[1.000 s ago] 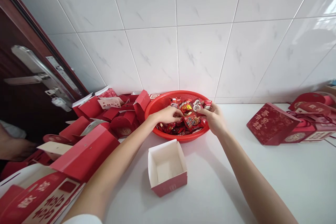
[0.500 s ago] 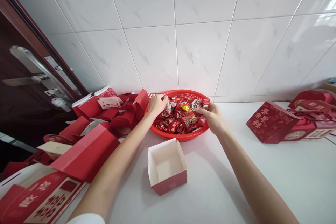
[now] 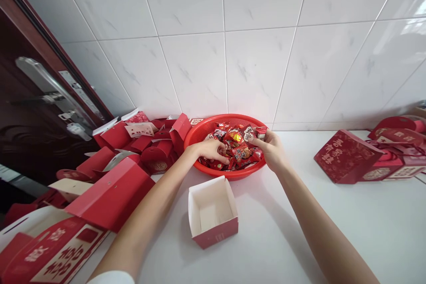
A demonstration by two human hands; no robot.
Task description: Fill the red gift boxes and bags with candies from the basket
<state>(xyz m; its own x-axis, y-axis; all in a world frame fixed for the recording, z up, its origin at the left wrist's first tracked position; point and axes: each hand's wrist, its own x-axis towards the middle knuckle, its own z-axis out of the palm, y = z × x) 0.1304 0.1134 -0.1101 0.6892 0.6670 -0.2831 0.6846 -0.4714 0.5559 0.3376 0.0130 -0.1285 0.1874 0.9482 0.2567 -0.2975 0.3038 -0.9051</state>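
Note:
A red plastic basket (image 3: 228,117) full of wrapped candies (image 3: 241,153) stands by the wall. My left hand (image 3: 211,148) reaches over its left side, fingers bent and apart, the tips among the wrappers. I cannot see anything held in it. At the right rim, my right hand (image 3: 271,148) is closed around wrapped candies (image 3: 261,132), with red and white wrappers showing above the thumb. In front of the basket, an open paper box (image 3: 218,233), red outside and cream inside, has nothing visible in it.
Many red gift boxes (image 3: 109,191) crowd the left side, some with open flaps. More red boxes (image 3: 348,155) with cords stand at the right on the white table (image 3: 276,239). Behind is a tiled wall (image 3: 256,71); a dark door with a handle (image 3: 49,84) is at the left.
My left hand has moved from the basket's far left rim down and right into the candies; the candy near its fingers is no longer seen there. My right hand stays at the right rim.

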